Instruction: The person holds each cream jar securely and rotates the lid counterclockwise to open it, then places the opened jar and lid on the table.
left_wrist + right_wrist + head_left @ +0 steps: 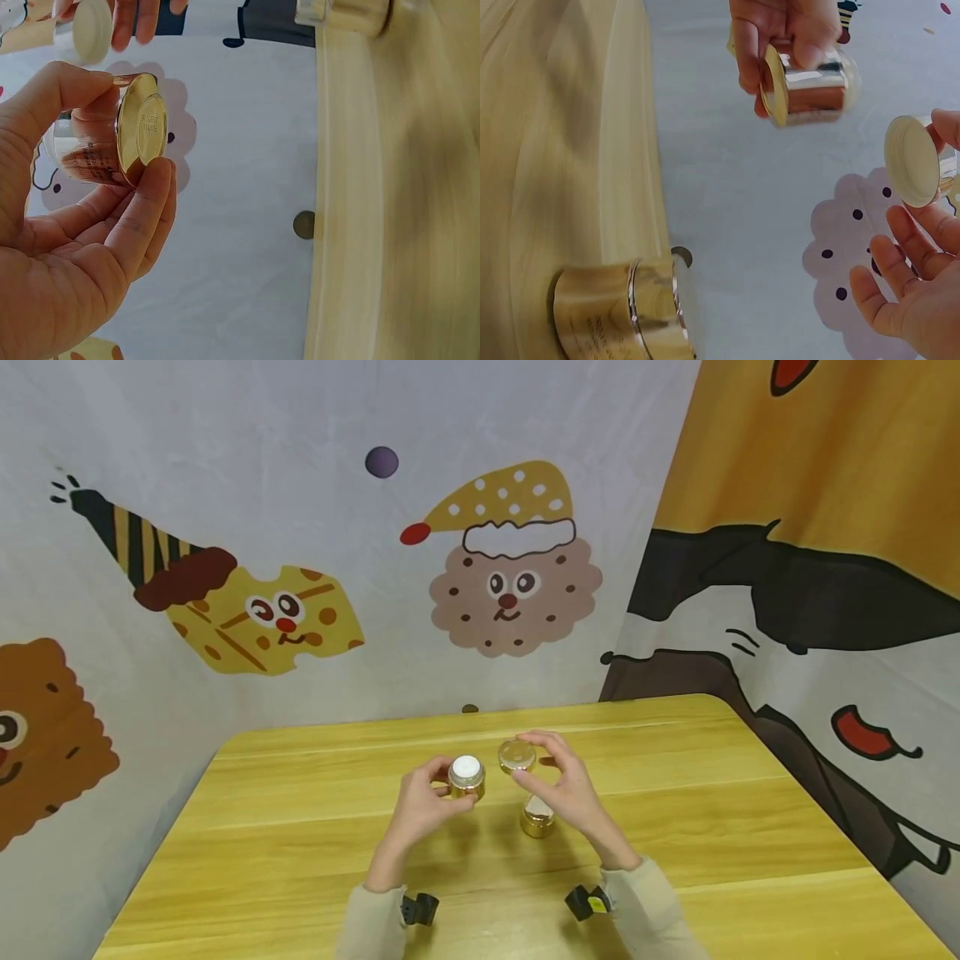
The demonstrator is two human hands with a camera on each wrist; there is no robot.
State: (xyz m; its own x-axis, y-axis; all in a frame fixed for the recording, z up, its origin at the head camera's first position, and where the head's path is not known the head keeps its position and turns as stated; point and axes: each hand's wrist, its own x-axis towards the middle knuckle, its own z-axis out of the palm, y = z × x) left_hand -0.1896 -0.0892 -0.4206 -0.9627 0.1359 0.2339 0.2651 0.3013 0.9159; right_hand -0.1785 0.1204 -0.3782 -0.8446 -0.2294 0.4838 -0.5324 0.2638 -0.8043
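In the head view my left hand (418,808) holds a small gold cosmetic jar (467,787) above the table, its white top uncovered. The left wrist view shows thumb and fingers gripping the jar (101,146) at its side and base, with the shiny gold underside facing the camera. My right hand (567,787) pinches a round gold lid (517,756) by its edge, apart from the jar. Its cream-coloured inside shows in the right wrist view, where the lid (913,161) is between thumb and fingers. A second gold jar (537,821) stands on the table beneath my right hand.
The yellow wood-grain table (300,827) spreads under both hands. Behind its far edge hangs a pale cloth backdrop (390,627) printed with cartoon food figures. In the right wrist view, the standing jar (604,311) is close to the lower edge.
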